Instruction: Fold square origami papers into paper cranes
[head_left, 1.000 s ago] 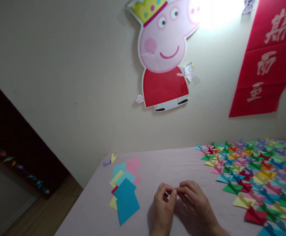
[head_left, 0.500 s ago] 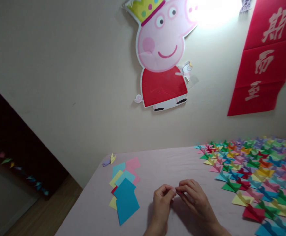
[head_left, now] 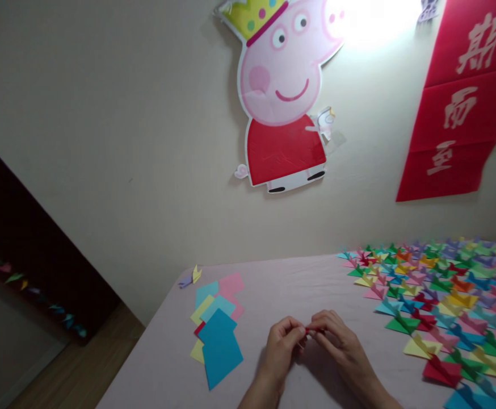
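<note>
Close together above the middle of the table, my left hand (head_left: 282, 347) and my right hand (head_left: 340, 342) both pinch a small piece of red folded paper (head_left: 308, 330). Only a sliver of the red paper shows between the fingertips; its folded shape is hidden. To the left of my hands lie loose square sheets of coloured paper (head_left: 221, 349), blue on top, with light blue, yellow, pink and red beneath. Rows of folded paper cranes (head_left: 403, 322) in many colours cover the right side of the table.
A pale pink cloth covers the table (head_left: 163, 369). Two small folded papers, one yellow (head_left: 196, 275) and one purple (head_left: 185, 282), sit at its far left corner. Behind rises a wall with a cartoon pig cutout (head_left: 286, 150) and a red banner (head_left: 448, 125).
More of the red paper now shows between my fingertips. My left hand has turned slightly, its forearm shifting left. The sheets and cranes stay in place.
</note>
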### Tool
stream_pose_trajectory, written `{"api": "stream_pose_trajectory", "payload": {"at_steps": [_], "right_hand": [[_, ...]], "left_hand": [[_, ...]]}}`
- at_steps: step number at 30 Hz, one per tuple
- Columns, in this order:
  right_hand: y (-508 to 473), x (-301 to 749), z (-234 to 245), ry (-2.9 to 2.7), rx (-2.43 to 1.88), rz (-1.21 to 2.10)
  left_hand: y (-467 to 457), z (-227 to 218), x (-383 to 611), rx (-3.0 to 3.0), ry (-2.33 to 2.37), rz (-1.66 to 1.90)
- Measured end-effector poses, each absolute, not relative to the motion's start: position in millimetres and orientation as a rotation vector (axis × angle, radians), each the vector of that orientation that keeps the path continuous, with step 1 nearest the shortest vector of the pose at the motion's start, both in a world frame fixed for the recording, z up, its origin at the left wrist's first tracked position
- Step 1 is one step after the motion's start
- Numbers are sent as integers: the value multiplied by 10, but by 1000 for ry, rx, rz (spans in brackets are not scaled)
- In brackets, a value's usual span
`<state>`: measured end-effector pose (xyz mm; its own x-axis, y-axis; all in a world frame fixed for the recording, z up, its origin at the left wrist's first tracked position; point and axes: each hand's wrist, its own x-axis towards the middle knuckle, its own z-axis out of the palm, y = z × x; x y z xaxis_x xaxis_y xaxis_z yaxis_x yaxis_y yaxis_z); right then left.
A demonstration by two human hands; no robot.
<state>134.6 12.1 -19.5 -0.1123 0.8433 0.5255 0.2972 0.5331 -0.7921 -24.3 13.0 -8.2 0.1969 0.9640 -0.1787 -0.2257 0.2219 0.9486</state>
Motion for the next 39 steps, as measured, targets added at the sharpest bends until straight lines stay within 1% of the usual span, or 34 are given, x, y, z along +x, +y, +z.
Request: {"api": "stream_pose_trajectory", "payload": {"at_steps": [5,7,10,16,22,34,39], "right_hand": [[133,1339,-186,-1572,-1041,730],[137,1336,-195,-1547,-1050,759],[139,1330,-199,-1525,-1042,805],[123,1320,-176,-1472,-1026,909],[132,1330,-199,-1453,-1027,923],[112,1279,-179,-1382,-1025,1000],[120,1246,-203,-1278,-984,1147]], "left_hand": [[44,47,-237,1354,1173,1176],[14,71,-235,1546,1264,1179],[4,51,-229,1647,1312,1167],[40,-79,-218,1586,1273,1197],[57,-136,-201,1501,1221,1211],[-31,-132,-152,1545,1310,1055],[13,-170,-167,1475,1291,1137]]}}
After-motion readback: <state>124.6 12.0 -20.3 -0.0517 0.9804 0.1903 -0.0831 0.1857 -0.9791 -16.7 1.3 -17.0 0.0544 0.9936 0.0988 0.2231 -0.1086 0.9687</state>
